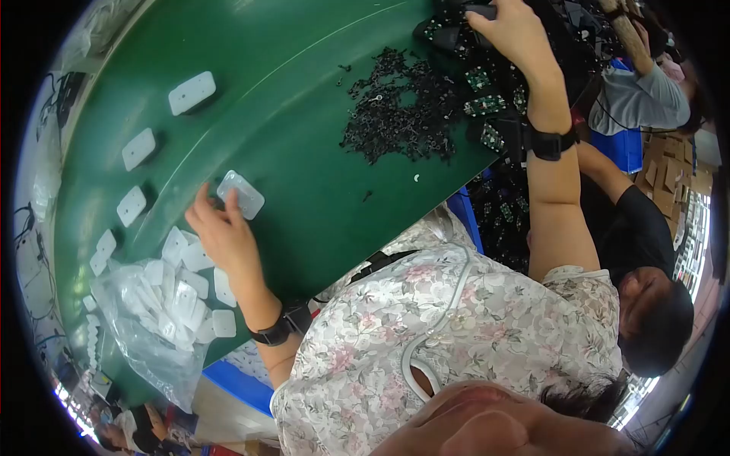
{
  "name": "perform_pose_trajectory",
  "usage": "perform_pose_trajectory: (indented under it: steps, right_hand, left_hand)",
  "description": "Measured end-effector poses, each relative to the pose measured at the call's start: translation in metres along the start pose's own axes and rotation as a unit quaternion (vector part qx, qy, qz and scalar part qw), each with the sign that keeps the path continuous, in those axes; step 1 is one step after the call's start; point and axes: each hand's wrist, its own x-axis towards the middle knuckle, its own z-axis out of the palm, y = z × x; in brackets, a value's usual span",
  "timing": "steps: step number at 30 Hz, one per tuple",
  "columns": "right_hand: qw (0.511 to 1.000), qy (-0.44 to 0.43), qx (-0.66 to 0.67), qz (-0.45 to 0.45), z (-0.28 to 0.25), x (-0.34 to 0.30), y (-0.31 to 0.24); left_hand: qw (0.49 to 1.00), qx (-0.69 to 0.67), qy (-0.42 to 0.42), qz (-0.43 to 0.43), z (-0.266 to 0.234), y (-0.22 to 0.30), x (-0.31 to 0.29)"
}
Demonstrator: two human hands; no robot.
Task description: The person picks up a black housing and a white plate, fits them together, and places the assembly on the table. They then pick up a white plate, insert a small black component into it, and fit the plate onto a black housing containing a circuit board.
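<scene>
My left hand [226,242] is over the green table [304,243], fingers apart. Its fingertips are at the near edge of a white plastic cover [242,195] with rounded corners; whether they touch it I cannot tell. Out at the far right, my right hand [517,34] is closed on a black plastic piece [480,12] above a heap of black parts. Green circuit boards [484,105] lie among those parts. Between my hands spreads a pile of small dark pieces [399,114], too small to name.
Several white covers [192,93] stand in a curved row at the left. A clear plastic bag [141,327] spills more of them near my left forearm. Black parts with boards fill a blue bin [465,213] below the table's edge. Co-workers sit at the right.
</scene>
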Motion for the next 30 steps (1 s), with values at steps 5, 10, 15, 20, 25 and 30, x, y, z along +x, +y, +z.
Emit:
perform_pose_trajectory:
  steps: [5,10,15,20,25,30]
  right_hand:
    - [0.927,-0.033,0.373,0.000,0.004,-0.008,-0.056]
    - [0.705,-0.265,0.657,0.033,0.054,-0.030,-0.128]
    - [0.905,-0.163,0.352,-0.175,0.087,-0.035,-0.142]
    - [0.906,-0.163,0.270,-0.282,0.080,-0.042,-0.146]
    - [0.850,-0.159,0.345,-0.366,0.075,-0.062,-0.181]
    - [0.841,-0.176,0.304,-0.411,0.083,-0.067,-0.193]
  left_hand:
    - [0.988,0.075,0.044,0.129,0.008,-0.007,-0.020]
    - [0.985,0.007,0.034,0.168,0.015,-0.006,-0.023]
    - [0.982,-0.036,0.030,0.185,0.015,0.001,-0.021]
    - [0.976,-0.057,0.017,0.209,0.019,0.000,-0.020]
    - [0.967,-0.182,0.026,0.178,0.013,-0.009,-0.019]
    - [0.958,-0.215,-0.010,0.191,0.006,-0.012,-0.020]
